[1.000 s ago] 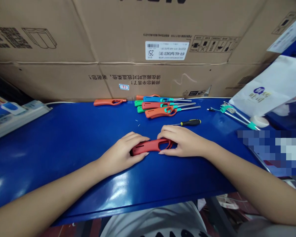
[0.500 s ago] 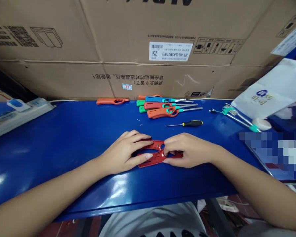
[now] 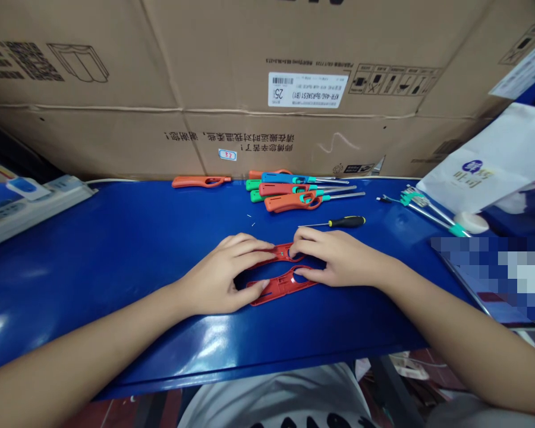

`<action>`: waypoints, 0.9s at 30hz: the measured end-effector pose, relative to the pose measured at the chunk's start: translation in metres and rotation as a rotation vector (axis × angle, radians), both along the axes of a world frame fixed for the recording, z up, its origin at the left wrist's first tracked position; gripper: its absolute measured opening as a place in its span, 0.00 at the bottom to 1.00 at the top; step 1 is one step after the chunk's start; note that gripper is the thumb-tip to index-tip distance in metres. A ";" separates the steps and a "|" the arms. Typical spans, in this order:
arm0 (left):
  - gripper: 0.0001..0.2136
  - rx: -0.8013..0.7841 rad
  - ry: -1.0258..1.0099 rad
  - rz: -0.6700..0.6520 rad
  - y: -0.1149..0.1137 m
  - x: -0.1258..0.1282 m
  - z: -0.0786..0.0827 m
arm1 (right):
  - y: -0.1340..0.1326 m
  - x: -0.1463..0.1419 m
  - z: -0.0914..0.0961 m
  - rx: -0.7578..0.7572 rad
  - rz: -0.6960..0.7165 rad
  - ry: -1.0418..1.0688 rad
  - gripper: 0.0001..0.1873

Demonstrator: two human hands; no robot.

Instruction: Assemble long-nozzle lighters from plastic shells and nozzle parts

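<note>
Two red lighter casing halves lie side by side on the blue table, their inner sides facing up. My left hand (image 3: 225, 273) has its fingers on the left end of the upper casing half (image 3: 282, 253) and its thumb on the lower casing half (image 3: 279, 287). At their right ends, the fingers of my right hand (image 3: 334, 258) touch the upper half by its trigger opening, while the thumb is at the opening of the lower half. A gap of blue table shows between the halves. Fingers cover parts of both.
Beyond my hands lie a screwdriver (image 3: 348, 222), a pile of gas lighters (image 3: 289, 203) and a separate orange lighter body (image 3: 200, 182). Metal lighter tubes (image 3: 432, 211) and a white bag (image 3: 485, 157) are at right. A power strip (image 3: 40, 205) is left; a cardboard box (image 3: 232, 53) stands behind.
The two casing halves have moved apart at their right ends. My right hand has shifted slightly away from me and its thumb and fingers have spread. My left hand stays nearly in place.
</note>
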State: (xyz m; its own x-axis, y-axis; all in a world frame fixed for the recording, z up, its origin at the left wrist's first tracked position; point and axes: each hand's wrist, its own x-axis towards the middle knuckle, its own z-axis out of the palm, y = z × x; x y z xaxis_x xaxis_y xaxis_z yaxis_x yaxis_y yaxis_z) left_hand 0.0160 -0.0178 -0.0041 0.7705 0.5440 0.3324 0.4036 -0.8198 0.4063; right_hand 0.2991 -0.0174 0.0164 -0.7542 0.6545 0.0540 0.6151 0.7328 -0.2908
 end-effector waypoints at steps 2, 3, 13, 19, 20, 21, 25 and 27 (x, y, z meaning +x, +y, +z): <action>0.18 -0.016 -0.024 -0.047 -0.001 0.000 0.001 | 0.001 0.001 0.000 0.021 -0.009 -0.016 0.10; 0.18 -0.026 -0.024 -0.066 -0.001 0.000 0.001 | 0.002 0.002 -0.001 0.025 -0.009 -0.022 0.09; 0.14 -0.047 -0.063 -0.059 0.008 -0.001 -0.005 | 0.008 0.007 0.000 0.025 -0.010 0.068 0.09; 0.19 -0.001 -0.035 -0.072 0.007 -0.004 -0.004 | 0.039 0.059 0.017 0.446 -0.734 0.140 0.09; 0.20 0.003 -0.023 -0.072 0.006 -0.004 -0.003 | 0.044 0.074 0.020 0.451 -0.890 0.068 0.11; 0.20 0.006 -0.011 -0.071 0.005 -0.004 -0.002 | 0.049 0.090 0.021 0.412 -1.059 -0.023 0.13; 0.20 0.008 0.028 -0.109 0.003 -0.005 -0.001 | 0.060 0.148 0.018 0.038 -1.502 -0.302 0.23; 0.20 0.010 0.042 -0.122 0.002 -0.005 -0.001 | 0.064 0.168 0.011 -0.028 -1.547 -0.326 0.22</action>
State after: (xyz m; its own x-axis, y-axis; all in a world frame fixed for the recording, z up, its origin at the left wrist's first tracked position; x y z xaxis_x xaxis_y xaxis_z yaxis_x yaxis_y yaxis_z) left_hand 0.0112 -0.0155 -0.0052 0.8439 0.4424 0.3036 0.3171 -0.8676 0.3829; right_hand 0.4668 0.0462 0.0273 0.6404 0.7680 0.0046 0.7680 -0.6404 -0.0040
